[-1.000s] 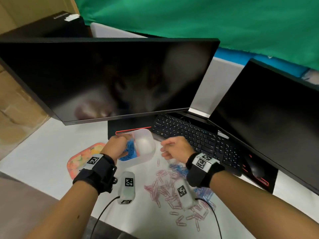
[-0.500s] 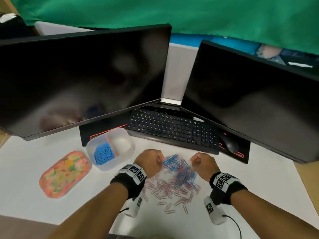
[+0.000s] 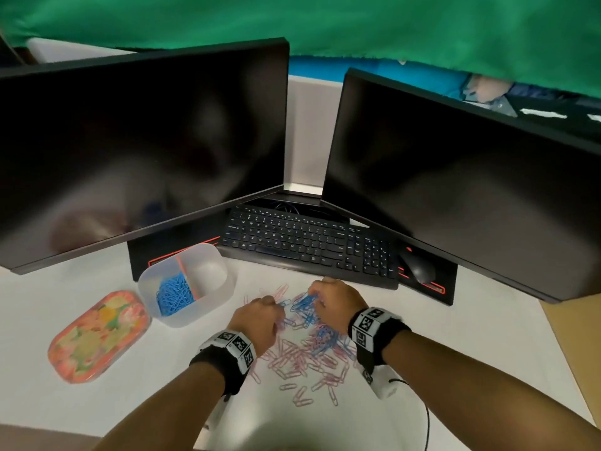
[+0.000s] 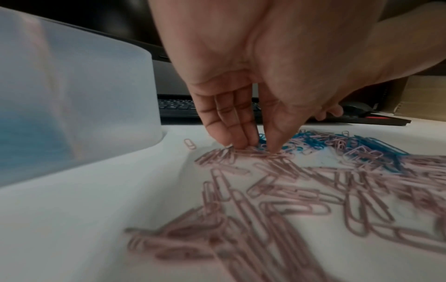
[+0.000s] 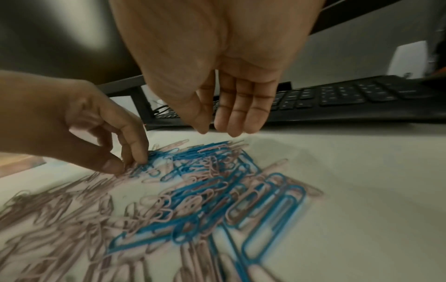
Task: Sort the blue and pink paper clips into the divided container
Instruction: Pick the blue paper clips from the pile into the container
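A translucent divided container (image 3: 224, 288) (image 4: 72, 95) stands left of the pile. Its left compartment holds blue paper clips (image 3: 175, 296); its right compartment looks empty. A mixed pile of pink paper clips (image 3: 292, 359) (image 4: 277, 190) and blue ones (image 3: 305, 307) (image 5: 217, 190) lies on the white table. My left hand (image 3: 276, 307) (image 4: 262, 147) (image 5: 125, 164) reaches down at the pile's left edge, with thumb and fingers pinching blue clips. My right hand (image 3: 317, 296) (image 5: 212, 129) hovers just above the pile's far side, fingers straight and holding nothing.
An orange floral lid (image 3: 97, 336) lies left of the container. A black keyboard (image 3: 309, 245) and mouse (image 3: 418, 268) sit just behind the pile, under two dark monitors (image 3: 146, 141). White table (image 3: 455, 336) stretches to the right.
One second ago my left hand was at the container's blue compartment. It has since come right to the pile. Both hands have gone from fists to fingers pointing down over the clips.
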